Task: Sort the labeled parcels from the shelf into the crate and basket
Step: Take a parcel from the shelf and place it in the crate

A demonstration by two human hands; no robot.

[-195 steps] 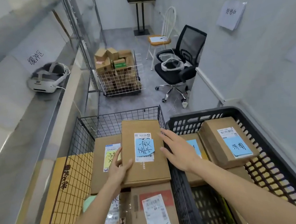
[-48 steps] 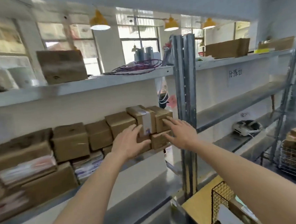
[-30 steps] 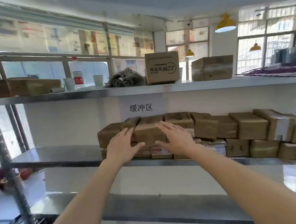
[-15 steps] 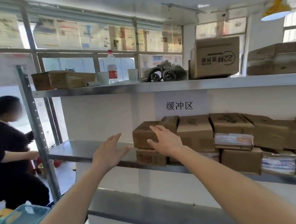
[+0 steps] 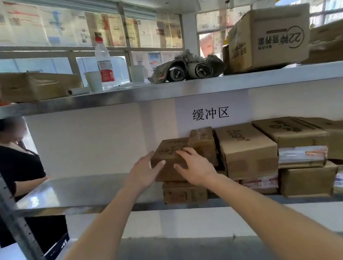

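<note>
Left edge, 9 o'clock: second person in black, partly behind the shelf upright. Left hand at the left end of the top parcel, thumb on its front face; other fingers hidden behind the box, can't tell their curl. Right hand lies on the parcel's front-right, fingers spread. The parcel is on the middle shelf, centre frame, leftmost of the row, stacked on a lower box — label unreadable, top blurred. Toward 3 o'clock, more parcels, cut off by the frame edge.
</note>
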